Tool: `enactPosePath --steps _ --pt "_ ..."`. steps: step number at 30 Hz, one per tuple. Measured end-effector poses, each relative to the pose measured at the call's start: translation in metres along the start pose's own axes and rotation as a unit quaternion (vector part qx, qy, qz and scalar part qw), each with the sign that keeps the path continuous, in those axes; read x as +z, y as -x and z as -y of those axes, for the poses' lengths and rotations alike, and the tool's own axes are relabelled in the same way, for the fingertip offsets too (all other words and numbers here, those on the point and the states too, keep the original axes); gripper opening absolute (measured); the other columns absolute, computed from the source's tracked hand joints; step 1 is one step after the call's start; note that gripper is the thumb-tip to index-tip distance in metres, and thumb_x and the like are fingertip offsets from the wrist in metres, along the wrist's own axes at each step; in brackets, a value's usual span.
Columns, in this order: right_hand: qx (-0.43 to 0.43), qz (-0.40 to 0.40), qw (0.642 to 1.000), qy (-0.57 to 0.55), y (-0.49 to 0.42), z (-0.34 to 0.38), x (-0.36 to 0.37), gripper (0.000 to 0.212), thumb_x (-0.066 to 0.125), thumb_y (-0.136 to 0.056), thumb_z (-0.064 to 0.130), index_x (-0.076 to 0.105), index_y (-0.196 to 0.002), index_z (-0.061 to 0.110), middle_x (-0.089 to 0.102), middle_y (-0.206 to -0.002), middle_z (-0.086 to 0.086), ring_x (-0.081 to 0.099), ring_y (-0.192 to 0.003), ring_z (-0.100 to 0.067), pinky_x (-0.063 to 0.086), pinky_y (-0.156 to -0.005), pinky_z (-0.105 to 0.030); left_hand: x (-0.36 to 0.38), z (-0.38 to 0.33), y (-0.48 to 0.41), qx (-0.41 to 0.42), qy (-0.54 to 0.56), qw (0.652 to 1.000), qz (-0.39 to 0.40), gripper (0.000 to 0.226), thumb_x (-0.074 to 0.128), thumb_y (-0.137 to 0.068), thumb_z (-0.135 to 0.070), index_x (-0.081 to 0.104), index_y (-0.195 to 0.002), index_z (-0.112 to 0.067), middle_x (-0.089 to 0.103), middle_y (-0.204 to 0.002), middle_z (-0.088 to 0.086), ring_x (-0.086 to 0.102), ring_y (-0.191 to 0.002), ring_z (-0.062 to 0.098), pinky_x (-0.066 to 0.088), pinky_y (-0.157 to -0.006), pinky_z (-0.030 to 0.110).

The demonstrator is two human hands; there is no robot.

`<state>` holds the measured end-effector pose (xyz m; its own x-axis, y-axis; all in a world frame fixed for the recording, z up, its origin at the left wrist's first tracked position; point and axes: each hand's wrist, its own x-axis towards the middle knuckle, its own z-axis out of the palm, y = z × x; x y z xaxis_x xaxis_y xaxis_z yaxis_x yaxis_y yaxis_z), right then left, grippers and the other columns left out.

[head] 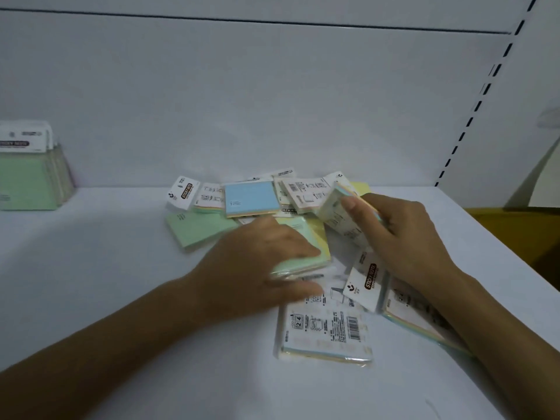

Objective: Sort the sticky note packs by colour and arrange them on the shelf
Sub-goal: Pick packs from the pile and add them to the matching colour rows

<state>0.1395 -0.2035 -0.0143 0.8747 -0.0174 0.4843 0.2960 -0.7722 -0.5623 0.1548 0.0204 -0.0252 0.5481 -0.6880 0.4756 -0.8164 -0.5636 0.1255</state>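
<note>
On the white shelf (91, 268), seen from the head camera, a loose heap of sticky note packs (272, 207) is lying at the middle, some face up, some showing their printed backs. The left hand (251, 268) is closing its grip on a green pack (306, 253), fingers over the top and thumb under the near edge. The right hand (406, 234) is holding a tilted pack (342, 213) clamped between thumb and fingers, its printed back toward the camera. Against the back wall at far left, a row of green packs (27, 177) is standing upright, well apart from the heap.

To do this step well, the person should probably be turning each pack face up before deciding, since the backs all look alike, and lifting the green one clear rather than dragging it, so the slippery wrappers beneath are not sliding.

Motion blur is smearing both hands and the packs under them. The colour of the tilted pack is hard to read. The right forearm is covering part of a pack (424, 319) near the edge, and the standing row is cut off at the left.
</note>
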Motion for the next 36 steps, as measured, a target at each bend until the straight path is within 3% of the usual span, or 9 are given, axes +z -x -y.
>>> enactPosePath --steps 6,12,15,18,21,24,30,34,36 --pt "-0.007 -0.074 0.997 0.002 0.000 -0.003 -0.003 0.048 0.037 -0.089 0.049 0.045 -0.060 0.011 0.046 -0.049 -0.003 0.043 -0.050 -0.022 0.031 -0.048 -0.031 0.005 0.005 -0.004 -0.055 0.201 0.975 -0.078 0.053 0.023 -0.095 -0.054 0.062 -0.114 -0.024 0.063 -0.116 -0.007 0.052 -0.112 0.008 0.036 -0.099 0.028" --pt "-0.057 -0.128 0.989 -0.056 0.000 0.003 -0.006 0.022 0.046 -0.078 0.035 0.062 -0.075 0.019 0.060 -0.064 0.007 0.056 -0.061 -0.016 0.043 -0.052 -0.031 0.020 0.013 -0.004 -0.149 0.106 0.983 0.022 0.068 0.036 -0.076 -0.065 0.053 -0.129 -0.026 0.051 -0.133 -0.011 0.036 -0.122 -0.002 0.017 -0.101 0.004" --pt "-0.181 -0.092 0.978 -0.039 0.000 0.003 -0.003 0.020 0.058 -0.079 0.021 0.071 -0.093 0.015 0.068 -0.087 -0.001 0.060 -0.082 -0.021 0.048 -0.069 -0.037 0.014 0.012 -0.004 -0.186 0.176 0.967 -0.010 0.063 0.050 -0.069 -0.063 0.052 -0.125 -0.037 0.051 -0.122 -0.021 0.041 -0.112 -0.010 0.028 -0.097 0.004" --pt "-0.233 0.001 0.972 -0.034 -0.002 0.000 0.004 0.024 0.069 -0.079 0.030 0.073 -0.101 0.021 0.066 -0.107 -0.002 0.058 -0.101 -0.022 0.047 -0.081 -0.037 0.010 0.015 -0.003 -0.247 0.290 0.918 -0.108 0.059 0.072 -0.062 -0.046 0.054 -0.119 -0.042 0.058 -0.107 -0.015 0.058 -0.097 0.001 0.049 -0.088 0.027" --pt "-0.154 0.101 0.979 -0.088 0.000 0.002 0.007 0.023 0.069 -0.073 0.048 0.076 -0.087 0.031 0.065 -0.111 0.006 0.056 -0.109 -0.010 0.044 -0.088 -0.030 0.007 0.019 -0.004 -0.310 0.376 0.863 -0.134 0.063 0.077 -0.057 -0.031 0.055 -0.116 -0.038 0.059 -0.093 -0.015 0.060 -0.079 -0.001 0.051 -0.075 0.019" --pt "-0.091 0.098 0.986 -0.098 0.000 0.003 0.007 0.024 0.073 -0.072 0.048 0.073 -0.086 0.029 0.065 -0.102 0.011 0.059 -0.103 -0.006 0.047 -0.087 -0.030 0.005 0.021 -0.004 -0.341 0.417 0.834 -0.116 0.060 0.078 -0.056 -0.029 0.062 -0.113 -0.032 0.068 -0.100 -0.010 0.068 -0.088 0.009 0.056 -0.080 0.025" --pt "0.095 0.153 0.984 -0.001 -0.002 0.002 0.003 0.089 0.057 -0.053 0.074 0.040 -0.132 0.035 0.051 -0.116 0.018 0.051 -0.104 -0.004 0.042 -0.077 -0.022 0.002 0.019 -0.005 -0.362 0.482 0.781 -0.162 0.053 0.082 -0.065 -0.012 0.064 -0.113 -0.024 0.074 -0.100 0.001 0.070 -0.092 0.018 0.057 -0.081 0.032" --pt "0.106 0.137 0.982 -0.080 -0.003 0.002 0.004 0.088 0.072 -0.057 0.056 0.039 -0.136 0.034 0.060 -0.100 0.016 0.059 -0.084 0.003 0.046 -0.063 -0.006 -0.001 0.023 -0.006 -0.390 0.553 0.704 -0.215 0.028 0.073 -0.071 -0.006 0.066 -0.098 -0.012 0.073 -0.095 0.009 0.070 -0.088 0.025 0.059 -0.071 0.036" --pt "0.128 0.131 0.967 -0.175 -0.005 0.003 0.003 0.083 0.079 -0.064 0.034 0.041 -0.137 0.028 0.066 -0.099 0.005 0.064 -0.084 -0.005 0.053 -0.067 -0.016 -0.001 0.024 -0.006 -0.395 0.561 0.691 -0.228 0.028 0.076 -0.068 -0.006 0.062 -0.093 -0.008 0.071 -0.094 0.013 0.068 -0.085 0.028 0.056 -0.074 0.040"
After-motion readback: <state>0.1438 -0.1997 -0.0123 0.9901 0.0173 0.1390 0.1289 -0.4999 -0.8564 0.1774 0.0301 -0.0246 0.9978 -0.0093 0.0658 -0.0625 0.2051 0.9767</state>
